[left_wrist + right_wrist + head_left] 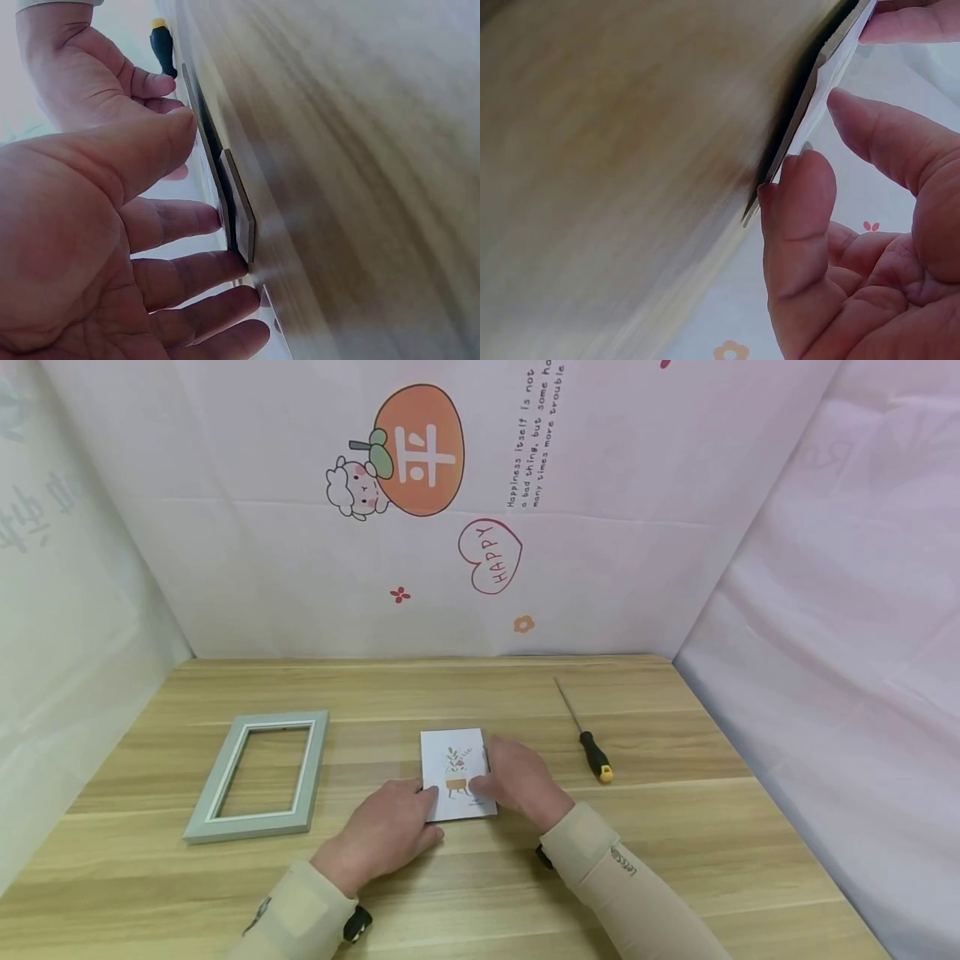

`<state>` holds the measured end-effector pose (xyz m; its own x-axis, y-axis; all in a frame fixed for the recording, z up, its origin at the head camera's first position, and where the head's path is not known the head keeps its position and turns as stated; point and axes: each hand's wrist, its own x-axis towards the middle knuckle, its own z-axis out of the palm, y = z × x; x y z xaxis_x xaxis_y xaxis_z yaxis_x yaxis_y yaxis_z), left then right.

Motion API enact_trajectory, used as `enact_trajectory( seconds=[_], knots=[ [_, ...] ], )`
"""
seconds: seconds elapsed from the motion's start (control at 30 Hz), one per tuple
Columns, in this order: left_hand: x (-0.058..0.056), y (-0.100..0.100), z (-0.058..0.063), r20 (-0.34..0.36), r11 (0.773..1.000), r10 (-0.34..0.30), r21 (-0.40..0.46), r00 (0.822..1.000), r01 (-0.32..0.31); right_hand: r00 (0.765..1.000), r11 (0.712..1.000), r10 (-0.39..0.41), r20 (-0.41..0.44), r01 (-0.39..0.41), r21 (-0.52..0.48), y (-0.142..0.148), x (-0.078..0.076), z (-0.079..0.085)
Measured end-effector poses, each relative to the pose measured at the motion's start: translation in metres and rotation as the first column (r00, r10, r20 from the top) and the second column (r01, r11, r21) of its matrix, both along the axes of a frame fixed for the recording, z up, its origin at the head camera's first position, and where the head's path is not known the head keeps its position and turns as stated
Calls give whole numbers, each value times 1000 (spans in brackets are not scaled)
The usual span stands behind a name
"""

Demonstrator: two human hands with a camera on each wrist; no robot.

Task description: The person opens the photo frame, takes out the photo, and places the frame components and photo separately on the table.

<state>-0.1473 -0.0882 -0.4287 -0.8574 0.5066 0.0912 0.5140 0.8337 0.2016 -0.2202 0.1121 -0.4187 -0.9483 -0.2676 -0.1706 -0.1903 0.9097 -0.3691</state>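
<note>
A white card (465, 752) printed with a potted plant lies on the table between both hands. Beneath it, the left wrist view shows a thin board (214, 172) with a flat strip (240, 214) under it, slightly off the tabletop. My left hand (386, 835) touches the card's left edge with nearly straight fingers; its thumb is by the near corner. On the other side my right hand (522, 781) holds the right edge, its thumb over the card's face and its index finger (802, 217) bent against the edge.
A pale grey-green picture frame (206, 789) with an open middle lies at the left. To the right rests a screwdriver (595, 756) with a black and yellow handle. A faint clear sheet (372, 752) seems to lie left of the card. Printed cloth (600, 568) encloses the wooden table (525, 893).
</note>
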Motion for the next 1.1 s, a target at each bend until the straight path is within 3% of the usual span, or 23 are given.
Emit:
enact_trajectory(
  seconds=[0.17, 0.43, 1.1],
  knots=[
    [1, 1, -1, -21, 1000, 7, -5, 1000, -7, 1000, 1000, 6, -13, -6, -9, -1, 0, -1],
    [1, 4, -1, 9, 999, 36, -10, 999, -36, 1000, 999, 15, -1, -15, -50, 0, -5, -2],
    [-1, 6, -4, -19, 997, 49, -56, 999, -50, 994, 996, 14, 110, -4, -91, -2, -36, -1]
  ],
)
